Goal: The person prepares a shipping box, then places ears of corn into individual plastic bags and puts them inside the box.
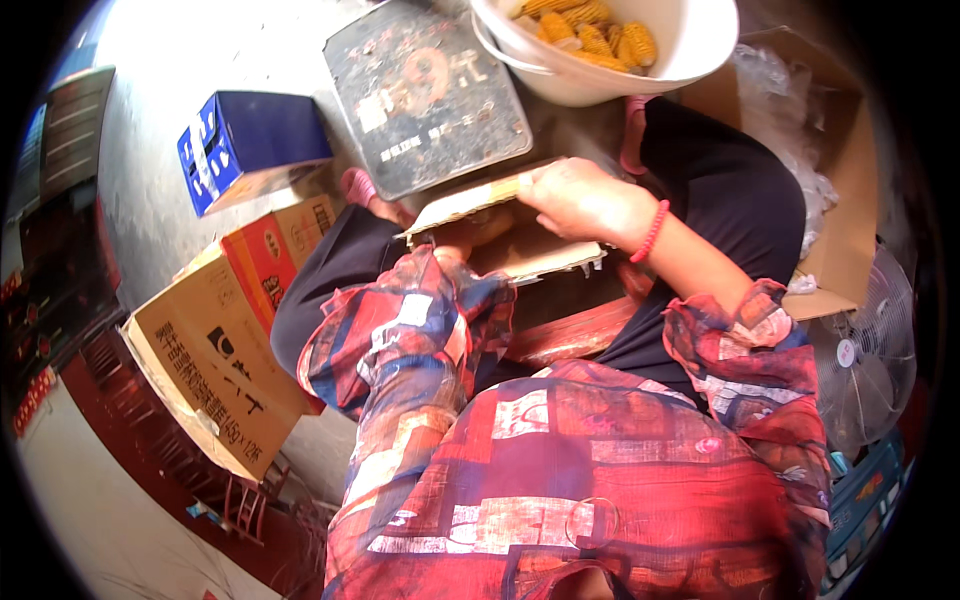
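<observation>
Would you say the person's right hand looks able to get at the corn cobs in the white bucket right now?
Probably yes, if the right hand lets go of the cardboard it grips: the open-topped white bucket stands just beyond, and nothing visible covers the corn cobs.

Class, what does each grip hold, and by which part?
The right grip holds the open cardboard box by its far edge; the left grip is mostly hidden inside, its hold unclear.

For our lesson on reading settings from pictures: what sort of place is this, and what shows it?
Probably a home or small storeroom, though I cannot be certain: a white bucket holds yellow corn cobs, a large brown carton stands at the left, and a fan is at the right.
</observation>
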Available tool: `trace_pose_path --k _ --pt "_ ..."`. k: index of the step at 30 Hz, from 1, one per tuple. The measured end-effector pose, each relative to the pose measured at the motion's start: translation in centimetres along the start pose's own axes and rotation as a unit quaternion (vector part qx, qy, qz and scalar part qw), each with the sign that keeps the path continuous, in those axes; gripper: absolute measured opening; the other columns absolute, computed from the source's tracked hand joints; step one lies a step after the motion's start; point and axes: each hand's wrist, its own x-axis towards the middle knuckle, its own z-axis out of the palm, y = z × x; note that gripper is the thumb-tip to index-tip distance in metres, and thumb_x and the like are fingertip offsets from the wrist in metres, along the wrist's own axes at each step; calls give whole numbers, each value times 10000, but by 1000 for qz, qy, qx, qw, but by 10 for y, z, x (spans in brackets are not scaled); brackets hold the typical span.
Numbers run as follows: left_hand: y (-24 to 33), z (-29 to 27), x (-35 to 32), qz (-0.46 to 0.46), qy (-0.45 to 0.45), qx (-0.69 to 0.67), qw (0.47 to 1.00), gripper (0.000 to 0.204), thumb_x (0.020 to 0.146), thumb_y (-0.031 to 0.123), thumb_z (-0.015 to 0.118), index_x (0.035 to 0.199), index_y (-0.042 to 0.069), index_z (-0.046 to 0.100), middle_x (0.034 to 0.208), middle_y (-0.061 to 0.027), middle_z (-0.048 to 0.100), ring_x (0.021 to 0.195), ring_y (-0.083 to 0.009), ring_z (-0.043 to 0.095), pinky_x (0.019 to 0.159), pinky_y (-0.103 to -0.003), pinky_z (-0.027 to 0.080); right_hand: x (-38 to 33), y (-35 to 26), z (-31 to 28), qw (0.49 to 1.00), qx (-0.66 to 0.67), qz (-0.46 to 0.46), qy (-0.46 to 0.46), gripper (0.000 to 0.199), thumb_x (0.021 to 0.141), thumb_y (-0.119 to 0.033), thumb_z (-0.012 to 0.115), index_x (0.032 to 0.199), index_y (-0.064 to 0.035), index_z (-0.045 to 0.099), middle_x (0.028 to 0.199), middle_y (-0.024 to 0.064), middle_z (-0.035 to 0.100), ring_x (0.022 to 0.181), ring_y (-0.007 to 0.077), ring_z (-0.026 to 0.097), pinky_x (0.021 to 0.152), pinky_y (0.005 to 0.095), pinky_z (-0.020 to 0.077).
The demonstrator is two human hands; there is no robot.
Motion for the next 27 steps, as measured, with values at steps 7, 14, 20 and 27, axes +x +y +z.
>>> trace_pose_path --k 7,14,20,27 --pt "6 -4 -1 35 -6 35 999 322 780 222 576 1005 -6 610 810 -99 643 696 -186 599 633 -308 472 0 -6 -8 998 -48 12 -40 154 693 -140 586 794 -24 589 807 156 611 765 301 613 660 396 501" --pt "35 -10 -21 132 -29 61 989 322 789 212 563 1016 -13 602 815 -102 642 707 -179 598 643 -301 471 -1 -17 -17 999 -39 -5 -2 123 710 -119 549 747 -37 633 736 142 629 732 295 629 633 392 510" --pt "57 -35 -76 264 -47 68 961 322 797 203 553 1026 -19 596 819 -105 641 715 -173 596 652 -295 471 -3 -5 -21 997 -59 53 -26 211 630 -166 645 823 -92 689 848 100 661 809 248 640 666 361 514" --pt "51 -102 -181 321 90 72 940 332 818 183 549 1078 -24 565 879 -105 637 771 -150 590 709 -276 468 -54 14 -67 984 29 -11 176 209 717 -186 545 838 -25 602 763 157 605 738 340 591 682 429 474"
